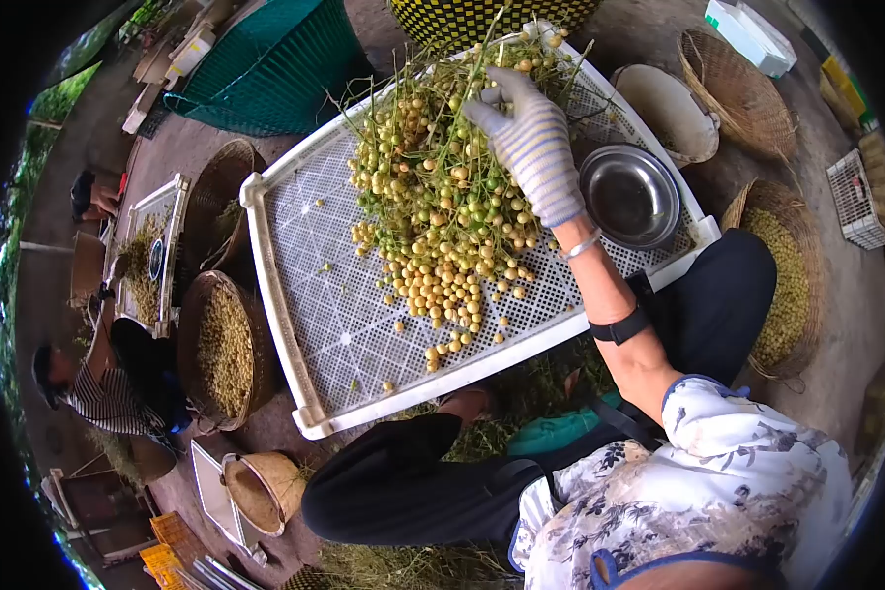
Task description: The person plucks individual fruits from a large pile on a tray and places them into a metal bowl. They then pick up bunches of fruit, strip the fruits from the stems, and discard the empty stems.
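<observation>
A striped knit glove covers my right hand (533,138), which is over the upper part of a heap of small round yellow-green fruits on thin stalks (433,187). Thumb and forefinger are apart, beside a long green stalk; no firm grip on it shows. Many loose fruits (462,295) lie at the heap's near side. Everything rests on a white perforated plastic tray (305,295). To the right of my wrist, a steel bowl (631,197) sits on the tray. My left hand is out of view.
Baskets of loose fruits stand right (787,285) and left (224,349). A cream bucket (667,113), a wicker basket (737,93) and a green basket (265,74) surround the tray. At left, a person in a striped top (118,398) sits by another tray (157,251).
</observation>
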The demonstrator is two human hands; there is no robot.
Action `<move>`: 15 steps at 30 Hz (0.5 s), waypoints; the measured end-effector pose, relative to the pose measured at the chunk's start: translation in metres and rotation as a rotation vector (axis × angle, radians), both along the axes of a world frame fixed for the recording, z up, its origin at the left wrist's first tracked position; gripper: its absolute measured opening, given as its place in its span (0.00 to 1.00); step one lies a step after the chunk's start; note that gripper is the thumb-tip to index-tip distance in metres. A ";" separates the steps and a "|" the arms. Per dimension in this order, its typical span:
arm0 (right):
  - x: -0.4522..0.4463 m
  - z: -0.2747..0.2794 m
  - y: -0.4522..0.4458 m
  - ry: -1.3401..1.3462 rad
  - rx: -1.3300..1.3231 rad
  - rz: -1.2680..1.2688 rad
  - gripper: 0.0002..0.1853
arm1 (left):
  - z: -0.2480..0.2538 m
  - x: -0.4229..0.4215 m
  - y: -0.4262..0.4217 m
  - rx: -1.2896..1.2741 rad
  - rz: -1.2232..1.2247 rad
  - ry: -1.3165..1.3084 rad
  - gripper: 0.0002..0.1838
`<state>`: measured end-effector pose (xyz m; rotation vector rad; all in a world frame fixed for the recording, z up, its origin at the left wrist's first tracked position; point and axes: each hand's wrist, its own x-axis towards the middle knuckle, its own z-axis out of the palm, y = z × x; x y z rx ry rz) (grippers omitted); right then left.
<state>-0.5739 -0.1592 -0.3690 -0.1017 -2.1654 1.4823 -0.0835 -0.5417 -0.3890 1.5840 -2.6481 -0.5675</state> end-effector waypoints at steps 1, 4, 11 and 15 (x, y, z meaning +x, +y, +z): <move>-0.006 0.007 0.002 -0.102 0.117 0.006 0.30 | 0.000 0.002 0.000 0.001 -0.002 -0.012 0.21; -0.034 0.012 0.006 -0.107 0.347 0.017 0.32 | 0.011 0.000 -0.004 -0.045 -0.014 -0.048 0.22; -0.042 0.030 0.006 0.031 0.170 0.181 0.21 | 0.105 -0.084 0.030 -0.213 -0.323 0.372 0.24; -0.011 0.070 -0.003 0.308 -0.104 0.437 0.16 | 0.135 -0.181 0.110 0.516 -0.670 0.488 0.22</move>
